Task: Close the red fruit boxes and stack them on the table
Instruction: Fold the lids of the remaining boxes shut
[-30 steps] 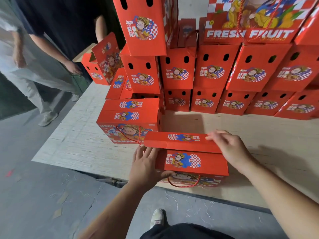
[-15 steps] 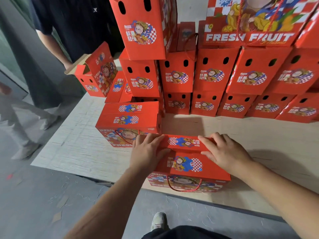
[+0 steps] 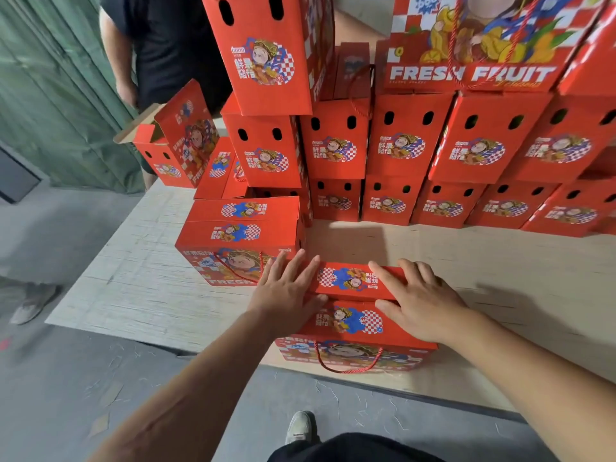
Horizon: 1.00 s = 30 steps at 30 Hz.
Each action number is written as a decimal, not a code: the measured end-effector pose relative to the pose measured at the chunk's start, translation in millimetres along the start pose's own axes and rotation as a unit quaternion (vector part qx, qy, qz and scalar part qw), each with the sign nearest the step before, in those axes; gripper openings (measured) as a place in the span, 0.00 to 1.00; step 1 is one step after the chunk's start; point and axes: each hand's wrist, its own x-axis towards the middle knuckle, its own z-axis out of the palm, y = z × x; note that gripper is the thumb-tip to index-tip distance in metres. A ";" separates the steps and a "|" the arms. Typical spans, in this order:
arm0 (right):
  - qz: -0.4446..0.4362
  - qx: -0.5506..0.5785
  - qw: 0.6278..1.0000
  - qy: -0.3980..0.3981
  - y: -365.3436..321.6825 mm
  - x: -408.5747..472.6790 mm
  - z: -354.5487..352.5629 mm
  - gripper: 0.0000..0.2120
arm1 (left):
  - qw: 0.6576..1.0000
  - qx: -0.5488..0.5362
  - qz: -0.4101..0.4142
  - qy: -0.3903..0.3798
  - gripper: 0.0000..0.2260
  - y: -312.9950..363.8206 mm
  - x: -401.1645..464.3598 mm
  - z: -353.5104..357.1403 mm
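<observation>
Two hands press the lid flaps of a red fruit box (image 3: 353, 323) at the near edge of the desk (image 3: 140, 288).

The left hand (image 3: 286, 293) lies flat, fingers straight and spread, its grip unclenched on the left end of the box top; the right hand (image 3: 421, 303) lies the same way on the right end, fingers extended across the far flap, holding nothing. The box sits between and under both palms, its rope handle (image 3: 348, 363) hanging over the desk's near edge. A closed box (image 3: 240, 241) stands just beside it toward the left edge. Stacked boxes (image 3: 400, 155) line the far edge. A bystander in black (image 3: 166, 48) stands by the far left corner beside an open box (image 3: 176, 145).
</observation>
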 end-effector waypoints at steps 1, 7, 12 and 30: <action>-0.001 0.007 1.000 -0.016 0.2 0.6 -1.5 0.36 | 1.000 0.006 0.000 -0.007 0.36 0.3 0.1 -1.1; 0.008 0.021 0.997 -0.077 -2.9 -2.1 -10.2 0.38 | 0.996 0.085 0.011 -0.037 0.36 1.8 2.2 -8.5; 0.021 0.068 0.993 -0.094 -7.1 -5.7 -7.4 0.38 | 0.997 0.066 0.000 -0.045 0.36 0.6 -0.2 -6.6; 0.059 0.064 0.995 -0.042 -5.5 -3.5 5.6 0.36 | 0.999 -0.007 -0.049 -0.013 0.34 6.4 2.7 4.8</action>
